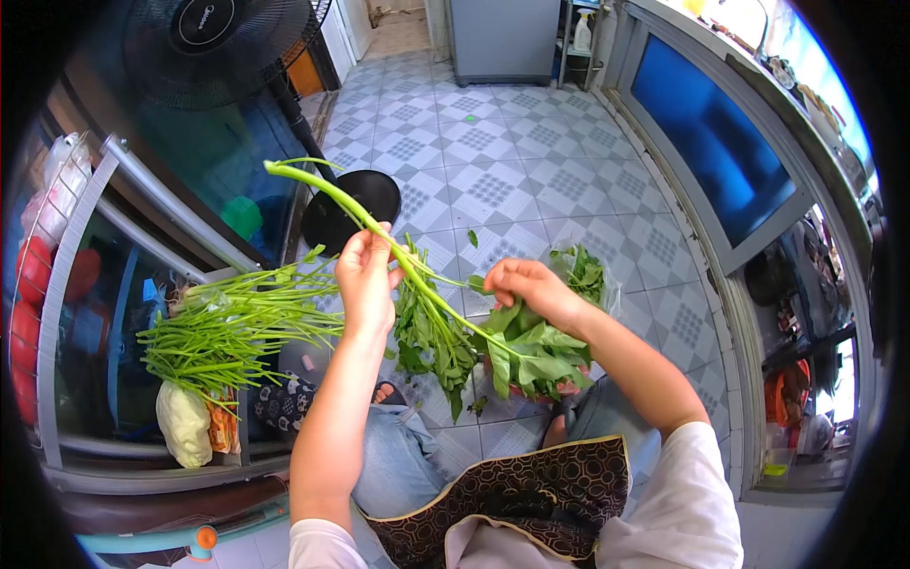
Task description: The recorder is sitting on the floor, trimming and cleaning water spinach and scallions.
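Observation:
My left hand (368, 277) grips a long green vegetable stalk (426, 288) around its middle, with the thick cut end pointing up and left. Large leaves (540, 355) spread from the stalk's lower end. My right hand (530, 288) has its fingertips closed on a small side leaf (478, 284) of the same stalk. Below the stalk hangs or lies a bunch of leafy greens (441, 348); what supports it is hidden. A reddish container (551, 391) shows partly under the large leaves. Behind my right hand is a clear plastic bag (611, 291) with greens inside.
On the left, a glass-topped stand (78, 419) holds a bundle of thin green stems (227, 334) and a pale cabbage-like vegetable (183, 424). A black pedestal fan (213, 43) stands behind it. A grey cabinet (505, 39) is ahead, and a counter (753, 78) runs along the right.

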Tool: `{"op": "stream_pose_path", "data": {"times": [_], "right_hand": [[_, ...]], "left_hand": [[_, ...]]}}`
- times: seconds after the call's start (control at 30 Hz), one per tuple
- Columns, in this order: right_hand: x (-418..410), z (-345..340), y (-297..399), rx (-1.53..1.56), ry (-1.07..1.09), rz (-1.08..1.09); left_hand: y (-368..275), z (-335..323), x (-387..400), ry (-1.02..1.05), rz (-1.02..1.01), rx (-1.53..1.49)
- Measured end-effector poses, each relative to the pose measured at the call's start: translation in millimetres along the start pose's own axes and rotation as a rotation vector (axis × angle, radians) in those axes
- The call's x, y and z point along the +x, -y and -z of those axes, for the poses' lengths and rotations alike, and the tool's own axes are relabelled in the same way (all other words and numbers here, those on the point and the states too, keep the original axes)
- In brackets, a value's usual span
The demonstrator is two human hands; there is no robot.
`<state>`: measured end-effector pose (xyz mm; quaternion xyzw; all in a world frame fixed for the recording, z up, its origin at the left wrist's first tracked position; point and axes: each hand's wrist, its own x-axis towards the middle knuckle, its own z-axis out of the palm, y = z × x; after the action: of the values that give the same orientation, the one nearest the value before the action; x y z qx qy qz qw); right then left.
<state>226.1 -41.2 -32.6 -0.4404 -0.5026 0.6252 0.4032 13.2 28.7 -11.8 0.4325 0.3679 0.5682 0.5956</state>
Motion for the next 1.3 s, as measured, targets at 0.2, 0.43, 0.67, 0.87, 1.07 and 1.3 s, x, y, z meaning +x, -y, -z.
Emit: {"op": "stream_pose_path", "data": {"times": [0.2,0.43,0.67,0.87,1.07,1.3], "right_hand": [[-12,-26,6,-0.430,0.118,0.174],[-16,-21,5,-0.734,-0.069,0.248],[-23,-6,13,-0.915,-0.215,0.418],[-16,-8,1,-0.246,-0.499,0.285],[-15,1,19,0.045,-0.551,0.379],[-27,-8,39,-0.406,-0.547,0.576]], "left_hand": [[5,-14,-2,-0.050,0.030,0.035],[7,-9,6,-0.127,0.007,0.094],[0,2,11,-0.167,-0.014,0.128],[1,1,12,-0.250,-0.038,-0.020],[-8,6,14,-0.269,0.012,-0.103],[-3,-6,11,-0.304,0.039,-0.050]]}}
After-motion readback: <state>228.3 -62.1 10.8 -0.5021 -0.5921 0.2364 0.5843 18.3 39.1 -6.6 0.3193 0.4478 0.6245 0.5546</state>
